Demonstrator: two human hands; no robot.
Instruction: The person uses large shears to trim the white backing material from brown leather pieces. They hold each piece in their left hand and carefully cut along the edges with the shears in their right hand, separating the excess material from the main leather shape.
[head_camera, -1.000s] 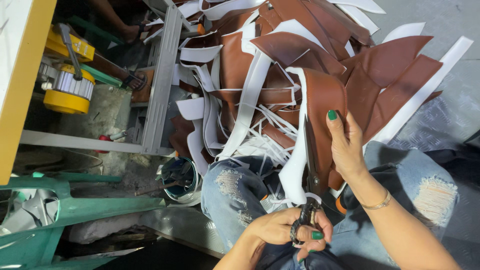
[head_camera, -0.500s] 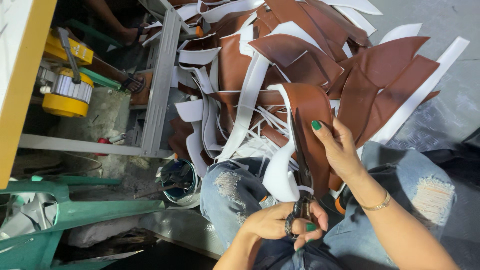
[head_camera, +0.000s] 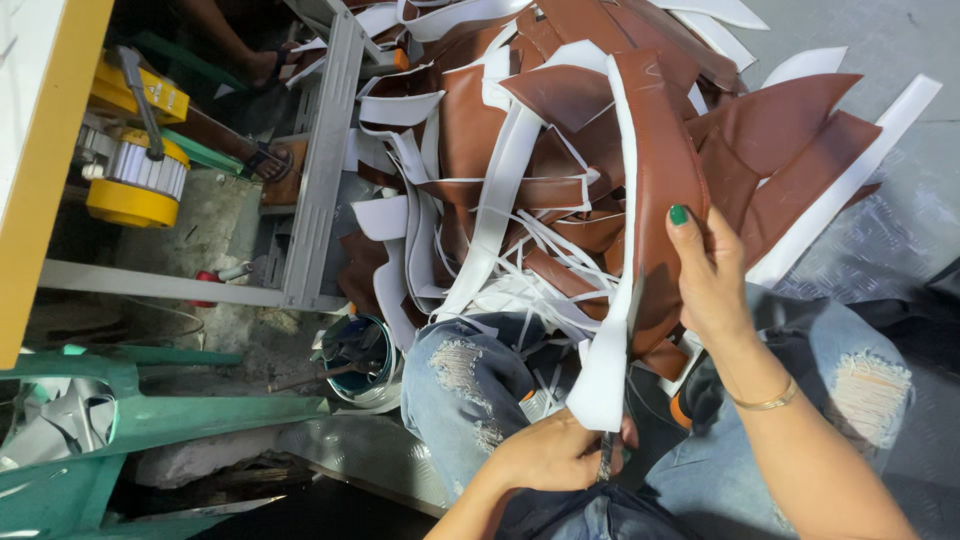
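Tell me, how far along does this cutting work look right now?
Done, it seems: thin white trimmings lie among the pile. In hand: the right hand holds up a brown leather-like piece with a white edge, while the left hand grips what looks like scissors at its lower end. Left: a big heap of brown and white pieces behind; how many are already trimmed I cannot tell.

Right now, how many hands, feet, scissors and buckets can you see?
Hands: 2, the left hand holding the scissors and the right hand gripping a brown strip
Another person's feet: 2
Scissors: 1
Bucket: 1
Total: 6
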